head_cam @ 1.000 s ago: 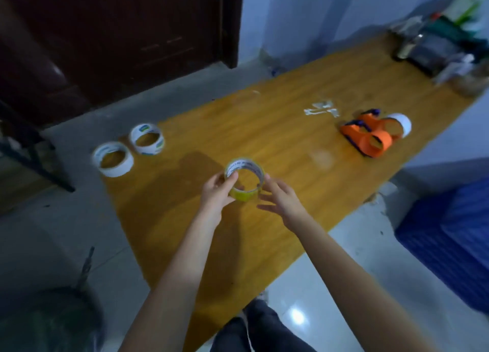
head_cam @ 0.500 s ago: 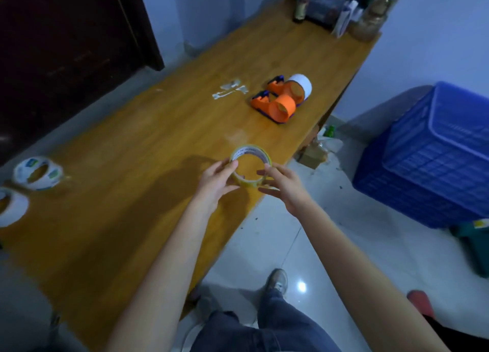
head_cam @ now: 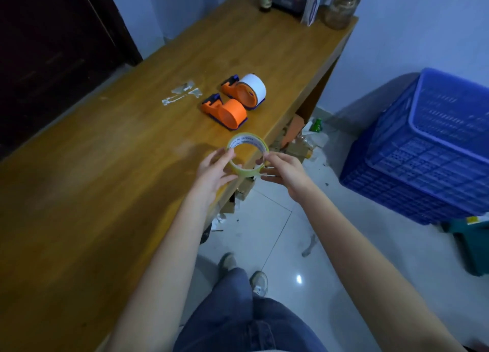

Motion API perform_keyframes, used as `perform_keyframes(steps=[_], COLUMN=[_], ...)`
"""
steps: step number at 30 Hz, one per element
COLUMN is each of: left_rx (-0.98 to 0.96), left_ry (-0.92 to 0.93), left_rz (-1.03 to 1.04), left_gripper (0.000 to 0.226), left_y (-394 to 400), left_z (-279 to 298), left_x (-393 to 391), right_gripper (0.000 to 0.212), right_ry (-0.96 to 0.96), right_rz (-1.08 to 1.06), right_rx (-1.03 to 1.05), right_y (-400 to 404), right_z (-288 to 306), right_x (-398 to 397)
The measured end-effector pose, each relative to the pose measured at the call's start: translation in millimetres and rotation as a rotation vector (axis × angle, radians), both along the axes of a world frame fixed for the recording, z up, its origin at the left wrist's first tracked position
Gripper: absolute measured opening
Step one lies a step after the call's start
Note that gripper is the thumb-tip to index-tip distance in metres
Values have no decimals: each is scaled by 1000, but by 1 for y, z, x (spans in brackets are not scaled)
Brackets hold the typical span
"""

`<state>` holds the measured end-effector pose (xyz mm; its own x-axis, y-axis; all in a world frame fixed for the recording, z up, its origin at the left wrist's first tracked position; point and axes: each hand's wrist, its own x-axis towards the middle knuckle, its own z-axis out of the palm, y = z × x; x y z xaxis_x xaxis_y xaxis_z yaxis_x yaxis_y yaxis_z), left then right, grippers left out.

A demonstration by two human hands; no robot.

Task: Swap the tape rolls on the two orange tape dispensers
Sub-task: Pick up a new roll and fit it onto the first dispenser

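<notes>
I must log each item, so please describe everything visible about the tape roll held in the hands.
The tape roll is a thin yellowish ring, seemingly clear tape, on a white core printed with dark letters too blurred to read. It is held in the air above the table's near edge, opening toward the camera, pinched between the left hand and the right hand.

The room was dim, with a cold bluish cast over the walls. A small white glare spot lay on the floor tile (head_cam: 299, 279) near the shoes. The hands threw a soft shadow on the wooden table (head_cam: 105, 166) beside the tape roll (head_cam: 248, 154). The dark door (head_cam: 53, 47) showed almost no detail. Table edges curved from the wide lens, and the far bottles (head_cam: 338, 5) were slightly blurred.
</notes>
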<state>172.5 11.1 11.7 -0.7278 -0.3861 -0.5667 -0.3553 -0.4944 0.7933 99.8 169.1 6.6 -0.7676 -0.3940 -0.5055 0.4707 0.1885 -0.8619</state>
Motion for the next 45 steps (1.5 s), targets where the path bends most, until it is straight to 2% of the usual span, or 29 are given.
perform_keyframes(steps=[5, 9, 13, 17, 20, 22, 25, 29, 34, 37, 40, 45], left_rx=[-14, -21, -8, 8, 3, -13, -13, -2, -31, -6, -5, 1], left_ry=[-8, 13, 16, -7, -33, -79, -107, -113, -95, -84, -106, -116], left_rz=[20, 47, 90, 201, 271, 298, 358, 492, 643, 782, 852, 935], left_gripper=[38, 38, 27, 35, 32, 21, 15, 17, 21, 28, 25, 21], left_y=[-2, -14, -27, -36, -42, -47, -54, -53, -38, -25, -15, -3], left_z=[-7, -17, -18, -18, -18, -19, -18, -17, -14, -11, -12, -11], left_x=[-36, -70, -102, -127, -137, -139, -142, -140, -144, -149, -155, -159], right_gripper=[17, 19, 16, 21, 36, 39, 44, 62, 60, 67, 69, 48], right_ry=[-67, -78, -93, -132, -270, -346, -463, -717, -981, -1088, -1191, -1210], right_rz=[-7, 11, 64, 62, 35, 40, 126, 237, 281, 275, 227, 258], right_rx=[-1, 12, 18, 14, -29, 33, 165, 139, 82, 63, 17, 7], right_y=[-7, -19, -38, -55, -62, -66, -75, -91, -106, -113, -119, -126], right_z=[-8, -15, -15, -18, -25, -31, -41, -47, -50, -57, -61, -62], right_x=[-46, -88, -129, -158, -175, -184, -192, -202, -212, -219, -223, -220])
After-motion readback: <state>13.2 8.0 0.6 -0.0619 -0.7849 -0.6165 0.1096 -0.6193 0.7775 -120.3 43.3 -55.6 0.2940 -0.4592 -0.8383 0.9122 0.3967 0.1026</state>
